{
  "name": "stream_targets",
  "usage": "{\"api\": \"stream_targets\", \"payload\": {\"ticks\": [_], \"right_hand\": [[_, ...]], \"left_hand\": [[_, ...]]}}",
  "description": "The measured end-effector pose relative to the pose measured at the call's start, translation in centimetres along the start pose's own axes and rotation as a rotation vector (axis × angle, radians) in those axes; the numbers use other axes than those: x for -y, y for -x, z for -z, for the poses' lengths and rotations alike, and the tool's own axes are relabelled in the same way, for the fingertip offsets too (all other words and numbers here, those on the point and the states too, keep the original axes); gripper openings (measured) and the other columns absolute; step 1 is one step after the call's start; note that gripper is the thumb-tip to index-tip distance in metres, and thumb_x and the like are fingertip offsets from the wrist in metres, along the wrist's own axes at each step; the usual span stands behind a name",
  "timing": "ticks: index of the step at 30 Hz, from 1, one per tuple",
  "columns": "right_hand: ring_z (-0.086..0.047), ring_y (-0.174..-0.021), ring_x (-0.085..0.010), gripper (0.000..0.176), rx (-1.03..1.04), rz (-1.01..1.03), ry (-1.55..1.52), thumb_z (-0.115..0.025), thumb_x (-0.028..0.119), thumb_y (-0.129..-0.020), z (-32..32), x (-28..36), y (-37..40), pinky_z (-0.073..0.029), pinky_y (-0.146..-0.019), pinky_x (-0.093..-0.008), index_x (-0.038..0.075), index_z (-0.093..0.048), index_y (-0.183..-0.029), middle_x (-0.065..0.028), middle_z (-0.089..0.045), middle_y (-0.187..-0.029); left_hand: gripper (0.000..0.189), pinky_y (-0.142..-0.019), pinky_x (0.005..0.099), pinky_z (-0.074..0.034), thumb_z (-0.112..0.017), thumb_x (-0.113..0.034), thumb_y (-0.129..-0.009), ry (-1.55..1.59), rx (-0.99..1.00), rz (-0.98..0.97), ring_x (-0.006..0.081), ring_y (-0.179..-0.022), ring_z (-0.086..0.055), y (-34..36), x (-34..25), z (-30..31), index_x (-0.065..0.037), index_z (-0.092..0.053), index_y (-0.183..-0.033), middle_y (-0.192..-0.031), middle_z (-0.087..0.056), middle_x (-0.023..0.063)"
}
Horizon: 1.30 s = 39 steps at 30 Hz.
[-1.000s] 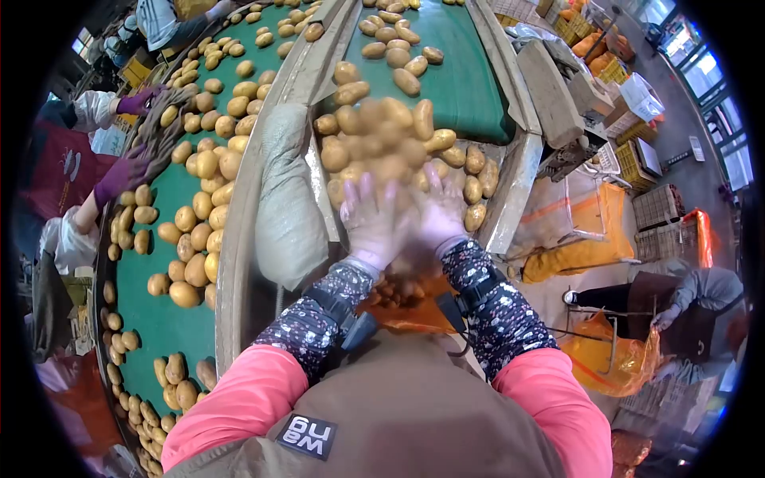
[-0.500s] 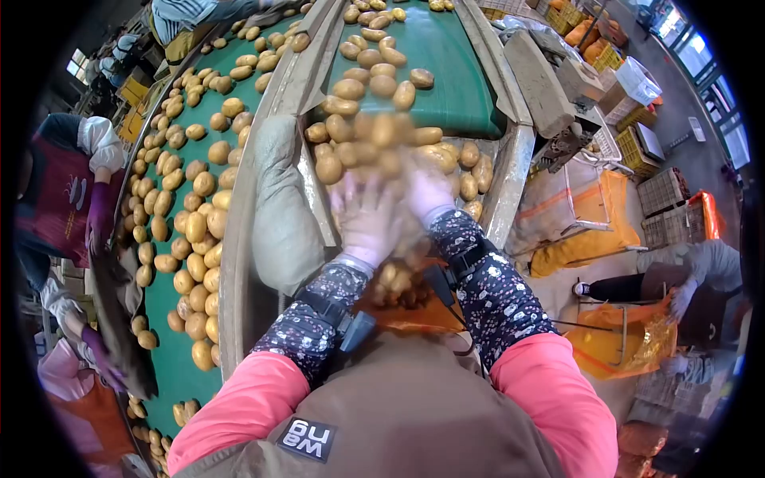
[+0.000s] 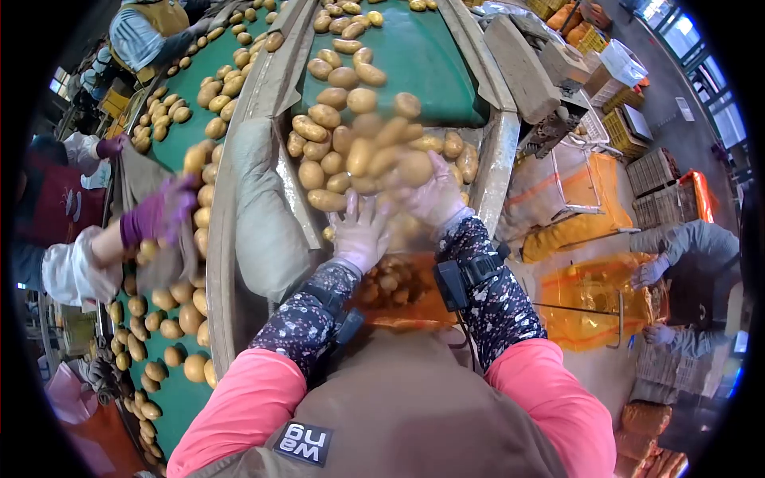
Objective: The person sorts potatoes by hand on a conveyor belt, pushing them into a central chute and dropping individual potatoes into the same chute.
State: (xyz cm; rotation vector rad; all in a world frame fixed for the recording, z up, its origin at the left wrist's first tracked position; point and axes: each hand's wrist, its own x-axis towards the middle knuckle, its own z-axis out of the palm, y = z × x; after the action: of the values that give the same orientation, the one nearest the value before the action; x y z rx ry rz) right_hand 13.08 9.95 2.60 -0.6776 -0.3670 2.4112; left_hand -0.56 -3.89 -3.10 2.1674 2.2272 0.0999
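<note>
Several potatoes [image 3: 323,115] lie in the chute at the end of a green belt, and a few in the middle are smeared by motion. My left hand [image 3: 358,233], in a thin pale glove, is open with fingers spread below the pile. On the right, my gloved right hand [image 3: 434,195] is open, its fingers apart beside a blurred potato [image 3: 414,169] that it appears to touch. Below both hands, an orange mesh bag [image 3: 398,315] holds more potatoes, partly hidden by my wrists and apron.
A padded grey cushion [image 3: 267,215] lines the chute's left side. Left of it runs another green belt [image 3: 174,143] with potatoes, where a co-worker's purple glove [image 3: 159,211] reaches over. At right, a person handles an orange bag [image 3: 590,291] on a metal frame.
My hands have drawn apart, the left lower and the right to the right. The potatoes between them have shifted. The co-worker's purple-gloved hand at left has come over the side belt.
</note>
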Motion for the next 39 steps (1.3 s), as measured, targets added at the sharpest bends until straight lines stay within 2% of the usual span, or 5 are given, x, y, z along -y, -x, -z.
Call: {"api": "stream_targets", "payload": {"ticks": [13, 16, 19, 25, 39], "right_hand": [[-0.061, -0.080, -0.0246, 0.042, -0.162, 0.102, 0.080, -0.055, 0.044, -0.098, 1.5, -1.9, 0.1, -0.055, -0.069, -0.0366, 0.008, -0.052, -0.120, -0.0131, -0.061, -0.095], [-0.061, -0.089, -0.0227, 0.036, -0.052, 0.542, 0.721, -0.059, 0.032, -0.096, 4.6, -2.7, -0.9, -0.055, -0.071, -0.0365, 0.010, -0.051, -0.124, -0.0106, -0.060, -0.105], [-0.063, -0.090, -0.0200, 0.035, -0.187, 0.333, 0.535, -0.063, 0.007, -0.088, 2.8, -1.7, 1.0, -0.056, -0.075, -0.0347, 0.006, -0.057, -0.123, -0.0048, -0.064, -0.104], [-0.064, -0.087, -0.0186, 0.030, -0.152, 0.688, 1.908, -0.070, 0.013, -0.082, 5.6, -1.2, 0.5, -0.054, -0.075, -0.0326, 0.003, -0.064, -0.109, -0.0075, -0.067, -0.096], [-0.053, -0.123, -0.0380, 0.060, -0.148, 0.697, 1.970, -0.070, 0.040, -0.082, -0.3, -1.4, -0.1, -0.043, -0.104, -0.0464, 0.011, -0.057, -0.133, -0.0214, -0.057, -0.132]], "left_hand": [[0.059, -0.108, 0.0573, -0.029, -0.065, -0.037, -0.084, 0.055, -0.203, -0.325, 0.0414, -0.133, -0.038, 0.5, 2.3, -1.4, -0.016, -0.052, -0.137, -0.138, -0.048, 0.0169], [0.059, -0.110, 0.0574, -0.027, -0.066, -0.036, -0.083, 0.007, -0.259, -0.403, 0.0403, -0.135, -0.035, 0.9, 2.5, -1.0, -0.016, -0.052, -0.137, -0.138, -0.047, 0.0168], [0.061, -0.112, 0.0636, -0.019, -0.066, -0.040, -0.083, 0.102, -0.347, -0.038, 0.0442, -0.137, -0.031, 0.3, 1.3, 0.7, -0.018, -0.052, -0.138, -0.145, -0.039, 0.0192], [0.062, -0.106, 0.0788, -0.007, -0.063, -0.054, -0.080, 0.124, -0.104, 0.106, 0.0480, -0.144, -0.018, -0.7, 1.7, 1.7, -0.032, -0.055, -0.138, -0.156, -0.026, 0.0191], [0.046, -0.112, 0.0623, -0.021, -0.068, -0.044, -0.078, 0.143, -0.208, -0.143, 0.0403, -0.138, -0.033, 1.9, 1.8, 1.0, -0.020, -0.068, -0.117, -0.150, -0.040, 0.0163]]}}
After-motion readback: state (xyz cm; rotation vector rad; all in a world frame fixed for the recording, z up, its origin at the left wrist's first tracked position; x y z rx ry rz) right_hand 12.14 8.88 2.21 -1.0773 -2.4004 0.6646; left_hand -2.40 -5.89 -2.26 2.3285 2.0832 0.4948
